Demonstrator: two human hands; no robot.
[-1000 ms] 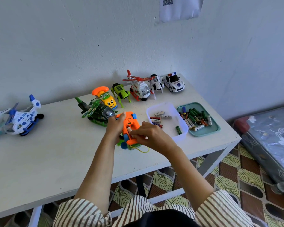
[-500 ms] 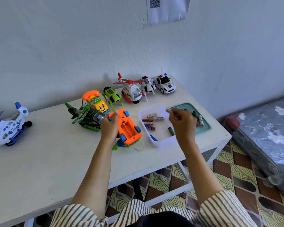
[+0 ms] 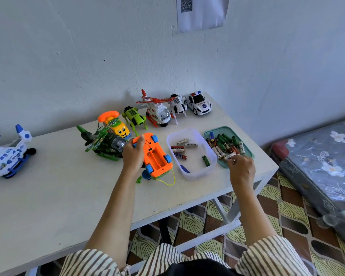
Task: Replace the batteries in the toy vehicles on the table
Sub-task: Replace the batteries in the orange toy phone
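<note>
Upside-down orange plastic toy car lies near the middle of the white bench, wheels up, so its rectangular battery compartment faces the person. The compartment stands open and looks empty of cells. The left hand grips the car from its left side, thumb hooked over the far end, likely to pin it flat and stop it rolling on its roof while the other hand works. The right hand is well apart from the car, at the near corner of the shallow teal plastic tray. Its fingers curl down onto a pale cylindrical battery at the tray's edge; I cannot tell whether it is pinched or only touched. The tray holds a heap of mixed green and red batteries. Between the tray and the car sits a clear plastic tub with a few loose cells spread on its bottom, so two stocks are kept apart, presumably spent and fresh, though which is which is not evident. Both sit within easy reach of the right hand. Judged step: exchanging cells for this car, refilling not yet done. A green toy helicopter stands just behind the left hand.
</note>
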